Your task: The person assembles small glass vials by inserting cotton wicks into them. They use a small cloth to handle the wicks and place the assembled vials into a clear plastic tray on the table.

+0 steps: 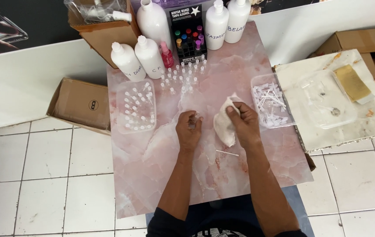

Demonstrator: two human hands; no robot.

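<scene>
**Small clear vial and white cloth held at centre of pink marble table**

While the left hand (189, 131) is closed around a small clear vial (195, 117), the right hand (243, 123) is pinched onto a white cloth (224, 125). Both are seen mid-frame, just beside each other but apart. The vial is held roughly upright, its top poking out above the fingers; whether it is capped cannot be told. The cloth lies immediately right of the vial, long axis running up-down in the frame, upper end gripped, lower end draped on the table (152, 175). The right hand is nearer the cloth, the left nearer the vial.

A thin white stick (227, 152) is seen lying flat below the cloth, long axis near horizontal. A clear plastic tray of white sticks (270, 106) is set right of the right hand. A second clear tray of capped vials (135, 112) sits left of the left hand. Loose small vials (181, 77) are stood in rows above the hands. Tall white plastic bottles (137, 59) and a black rack with coloured caps (188, 41) are lined along the top edge. Cardboard boxes (82, 104) are seen at left on the white tiled floor. The table surface is glossy, pink, veined.
</scene>
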